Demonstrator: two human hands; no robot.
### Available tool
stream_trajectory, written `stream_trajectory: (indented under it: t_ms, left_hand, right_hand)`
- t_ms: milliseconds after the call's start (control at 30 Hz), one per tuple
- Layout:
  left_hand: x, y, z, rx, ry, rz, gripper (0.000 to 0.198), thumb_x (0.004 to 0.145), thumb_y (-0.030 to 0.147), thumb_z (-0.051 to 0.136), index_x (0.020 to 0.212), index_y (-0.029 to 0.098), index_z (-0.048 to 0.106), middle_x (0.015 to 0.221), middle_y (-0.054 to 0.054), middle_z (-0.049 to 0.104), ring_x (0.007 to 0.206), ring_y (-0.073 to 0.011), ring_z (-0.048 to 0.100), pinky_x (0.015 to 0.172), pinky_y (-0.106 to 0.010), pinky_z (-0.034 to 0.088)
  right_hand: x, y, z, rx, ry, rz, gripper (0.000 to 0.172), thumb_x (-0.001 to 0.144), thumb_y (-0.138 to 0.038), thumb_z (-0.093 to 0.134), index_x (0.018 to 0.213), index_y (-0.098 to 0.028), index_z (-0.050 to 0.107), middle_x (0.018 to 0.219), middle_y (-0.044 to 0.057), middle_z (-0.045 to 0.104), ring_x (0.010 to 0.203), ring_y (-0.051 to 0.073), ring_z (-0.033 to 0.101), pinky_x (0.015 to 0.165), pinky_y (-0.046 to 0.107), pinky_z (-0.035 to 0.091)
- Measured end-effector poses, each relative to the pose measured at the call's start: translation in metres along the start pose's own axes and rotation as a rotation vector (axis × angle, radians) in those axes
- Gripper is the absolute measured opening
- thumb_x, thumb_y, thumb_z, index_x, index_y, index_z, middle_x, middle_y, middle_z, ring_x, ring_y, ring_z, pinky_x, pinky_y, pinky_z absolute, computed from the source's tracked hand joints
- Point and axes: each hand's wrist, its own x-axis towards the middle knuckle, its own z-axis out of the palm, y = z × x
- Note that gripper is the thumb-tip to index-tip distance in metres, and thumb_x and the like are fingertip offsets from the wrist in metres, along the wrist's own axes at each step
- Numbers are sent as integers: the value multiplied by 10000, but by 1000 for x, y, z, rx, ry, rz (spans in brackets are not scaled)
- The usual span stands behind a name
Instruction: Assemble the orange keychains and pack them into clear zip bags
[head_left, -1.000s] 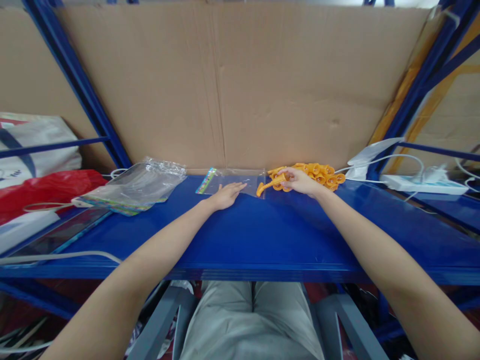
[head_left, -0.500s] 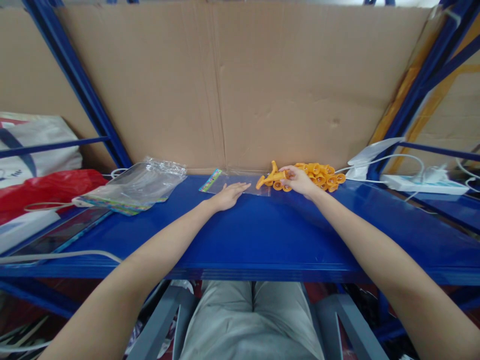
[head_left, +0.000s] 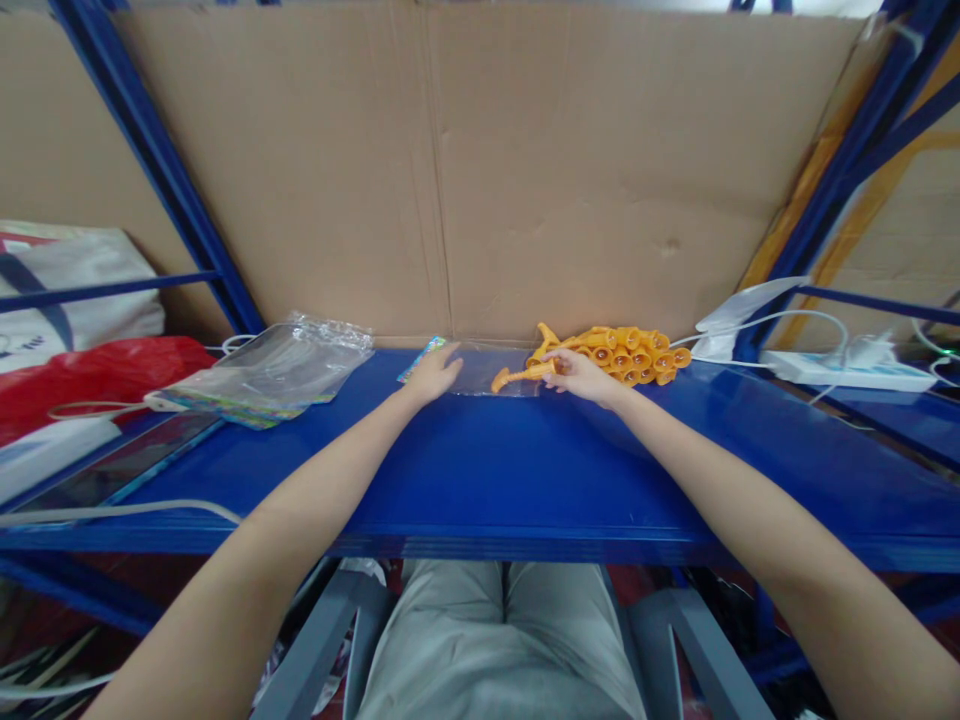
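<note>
On the blue shelf lies a clear plastic bag (head_left: pixel 487 372) with a coloured header strip (head_left: pixel 421 358) at its left end. My left hand (head_left: pixel 433 376) is at the header end, fingers bent over the bag and seeming to pinch its film; the fingertips are small and partly hidden. My right hand (head_left: pixel 581 377) is closed on the cup-like end of an orange plastic piece (head_left: pixel 523 376). This piece has a narrow stem and a crosswise tip pointing left, held over the right part of the bag. Behind and right of that hand is a pile of similar orange pieces (head_left: pixel 637 352), hollow ends facing me.
A stack of clear bags (head_left: pixel 277 365) with coloured headers lies to the left, beside a red plastic bag (head_left: pixel 97 385). A white power strip (head_left: pixel 855 370) with cables sits at the right. Cardboard (head_left: pixel 562 180) closes the back, between blue posts (head_left: pixel 161 170).
My left hand has drawn back leftward to the bag's header, its fingers no longer flat. My right hand has moved slightly left and nearer, carrying the orange piece over the bag.
</note>
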Motion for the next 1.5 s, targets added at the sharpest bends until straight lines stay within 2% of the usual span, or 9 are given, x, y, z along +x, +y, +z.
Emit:
stream_trajectory:
  t_ms: [167,300,400,500,700,833,1067,1233,1500]
  left_hand:
    - [3,-35,-15,66,110,-420,518,869,298,573,1353,117,554,1294,-200,647,1232,-346,590,987,-414,480]
    - [6,-52,-19,-145,137,-444,510,724,296,752,1209,163,672,946,-83,764,908,-249,713,771,-273,531]
    - [5,-51,-20,-351,119,-447,393,673,131,743,1065,154,746,674,2,709,680,-161,674,673,-213,506]
    - [3,-43,-22,-500,98,-483,350,633,42,732,965,147,772,558,36,642,609,-129,630,674,-209,505]
    - [1,-36,-26,-562,89,-532,284,518,22,811,767,154,772,501,43,607,606,-139,623,708,-240,537]
    - [2,-36,-27,-574,77,-550,261,506,30,819,722,163,760,460,53,579,575,-132,611,679,-231,540]
    - [1,-36,-28,-574,79,-557,250,505,1,807,685,164,746,469,48,586,617,-147,640,705,-238,544]
    - [2,-36,-27,-594,79,-581,267,496,-22,811,687,151,743,500,41,607,611,-138,636,711,-241,548]
    - [1,-37,-29,-511,111,-586,284,506,-61,758,684,159,740,472,47,597,614,-152,649,643,-218,530]
  right_hand:
    - [3,7,-3,-399,-44,-152,164,739,-162,732,902,-174,740,842,51,722,799,209,671,816,334,514]
    - [7,8,0,-406,-86,-176,117,768,-218,709,862,-175,763,773,42,712,704,194,646,708,306,501]
    - [12,5,4,-384,-65,-156,126,770,-218,697,845,-144,766,680,28,659,654,178,617,692,314,504]
    - [17,0,13,-341,-62,-92,101,776,-205,685,802,-141,759,603,-1,596,602,148,573,702,312,511]
    - [27,-10,37,-125,-65,13,144,794,-246,708,866,-125,739,658,16,637,596,127,565,661,285,515]
    - [36,-13,47,35,-78,33,218,726,-190,751,923,-97,733,748,42,678,665,131,614,697,275,531]
    - [53,-14,39,231,-339,98,243,566,-83,814,791,-141,742,750,17,714,692,130,645,711,266,551]
    - [60,-20,39,357,-469,187,171,604,-61,788,748,-139,739,731,18,722,718,114,654,725,236,555]
    - [62,-26,66,481,-348,257,212,689,23,709,826,-136,739,831,49,741,732,109,670,746,206,572]
